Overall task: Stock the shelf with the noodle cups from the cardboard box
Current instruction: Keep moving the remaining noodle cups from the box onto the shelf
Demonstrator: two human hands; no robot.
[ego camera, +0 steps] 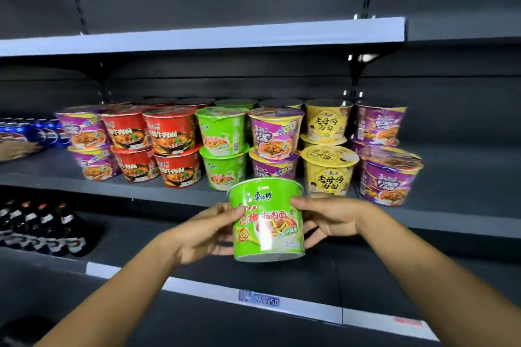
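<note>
Where stacked cups (222,132) fill the grey shelf (42,175), hands (270,222) hold one.

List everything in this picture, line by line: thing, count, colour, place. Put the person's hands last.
Held green plastic-wrapped noodle cup: one, green, in front of the middle shelf, between both hands.
Green noodle cups on the shelf: at least two, stacked, middle shelf centre.
Red noodle cups: at least four, two stacks, left of the green.
Purple noodle cups: three front stacks, far left, centre and far right.
Yellow noodle cups: at least two, stacked, right of centre.
Blue drink cans: several, middle shelf, far left.
Dark bottles: several, lower shelf, left.
Grey metal shelving: three levels visible.
Blue price tag: one, lower shelf edge.
Left hand: grips the held cup's left side.
Right hand: grips its right side.
</note>
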